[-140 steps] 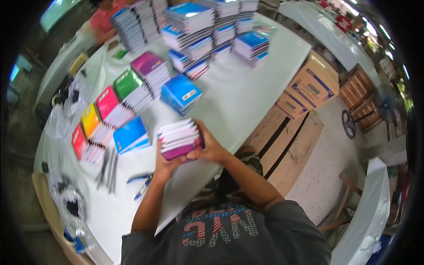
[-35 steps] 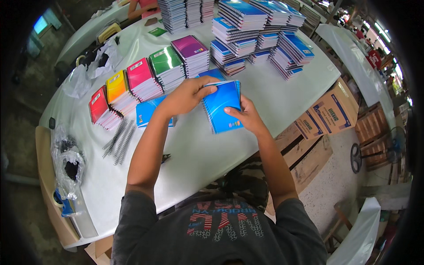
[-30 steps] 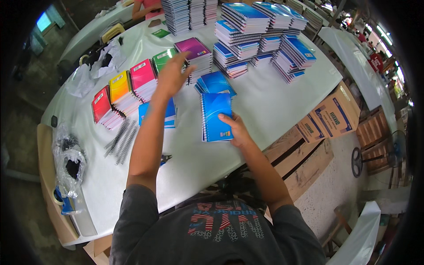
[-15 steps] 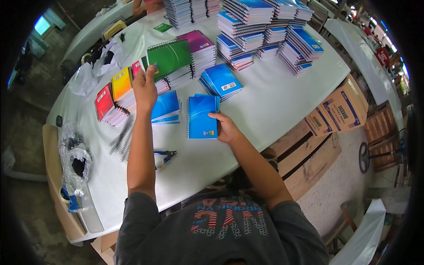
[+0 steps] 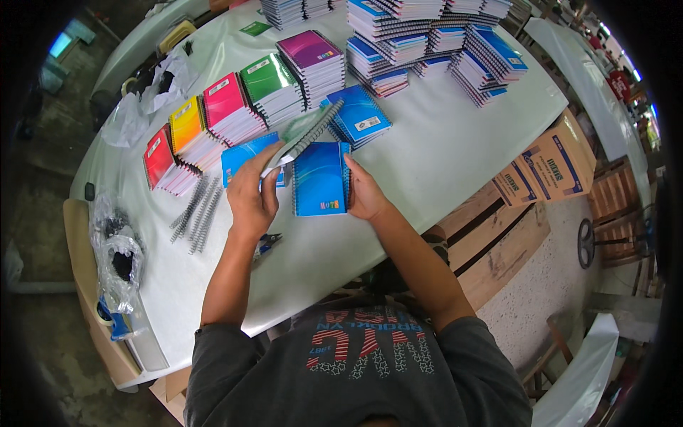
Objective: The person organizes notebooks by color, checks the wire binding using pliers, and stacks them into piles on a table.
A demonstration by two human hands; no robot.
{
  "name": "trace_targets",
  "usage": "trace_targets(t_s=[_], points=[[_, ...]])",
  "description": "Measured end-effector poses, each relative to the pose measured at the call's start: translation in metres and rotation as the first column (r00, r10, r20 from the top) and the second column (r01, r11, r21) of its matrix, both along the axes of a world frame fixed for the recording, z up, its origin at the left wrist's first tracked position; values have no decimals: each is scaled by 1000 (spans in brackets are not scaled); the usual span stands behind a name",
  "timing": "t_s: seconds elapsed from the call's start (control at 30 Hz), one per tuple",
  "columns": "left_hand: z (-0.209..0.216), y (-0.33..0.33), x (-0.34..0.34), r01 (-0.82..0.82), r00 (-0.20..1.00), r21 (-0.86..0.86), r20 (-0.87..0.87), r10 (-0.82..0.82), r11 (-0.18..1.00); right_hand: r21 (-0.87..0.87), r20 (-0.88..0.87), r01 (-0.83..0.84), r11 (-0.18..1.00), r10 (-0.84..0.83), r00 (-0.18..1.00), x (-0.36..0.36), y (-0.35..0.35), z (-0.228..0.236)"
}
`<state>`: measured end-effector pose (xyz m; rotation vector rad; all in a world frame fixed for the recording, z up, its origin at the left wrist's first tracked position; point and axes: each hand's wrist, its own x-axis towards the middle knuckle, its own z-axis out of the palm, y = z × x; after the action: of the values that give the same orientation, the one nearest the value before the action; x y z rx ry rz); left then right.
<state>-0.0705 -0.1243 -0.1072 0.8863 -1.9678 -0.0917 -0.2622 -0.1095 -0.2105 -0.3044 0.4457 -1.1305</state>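
My left hand (image 5: 255, 191) is closed on a green-covered spiral notebook (image 5: 307, 135), tilted nearly edge-on with its wire coil up to the right. My right hand (image 5: 365, 191) grips the right edge of a blue spiral notebook (image 5: 318, 186), whose cover faces up; a second blue one seems to lie behind it. The green notebook's lower end is close to the blue one's upper left corner; I cannot tell whether they touch. Partly behind my left hand are loose blue covers or notebooks (image 5: 238, 156). Just beyond the held pair sits a small pile of blue notebooks (image 5: 363, 112).
Notebook stacks run in a row: red (image 5: 158, 158), yellow (image 5: 187, 128), pink (image 5: 226, 99), green (image 5: 267, 78), purple (image 5: 307, 51). Taller blue stacks (image 5: 388, 46) stand behind. Loose wire coils (image 5: 196, 217) and pliers (image 5: 266, 245) lie near my left forearm. A cardboard box (image 5: 544, 171) is beyond the table's right edge.
My left hand has drawn the green notebook back from over the green stack, down toward the blue one, and tipped it edge-on. My right hand has moved slightly up with the blue notebook.
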Motion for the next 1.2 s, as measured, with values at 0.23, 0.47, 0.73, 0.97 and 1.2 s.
trace_targets(t_s=[0.23, 0.47, 0.73, 0.97, 1.2], points=[[7, -9, 3, 540, 773, 307, -550, -317, 784, 15, -17, -120, 993, 121, 993, -6, 6, -4], [-11, -46, -2, 831, 533, 486, -561, -633, 269, -69, -23, -274, 959, 273, 962, -25, 21, -25], [-34, -61, 7, 788, 577, 588, -597, -557, 185, -67, -42, -343, 937, 341, 939, -20, 28, -4], [-21, -50, 6, 629, 698, 741, -407, -589, 235, -72, -130, -402, 913, 391, 911, -26, 29, -10], [-32, -41, 12, 473, 868, 785, -494, -55, 400, -197, -68, -271, 942, 263, 962, -12, 22, 3]])
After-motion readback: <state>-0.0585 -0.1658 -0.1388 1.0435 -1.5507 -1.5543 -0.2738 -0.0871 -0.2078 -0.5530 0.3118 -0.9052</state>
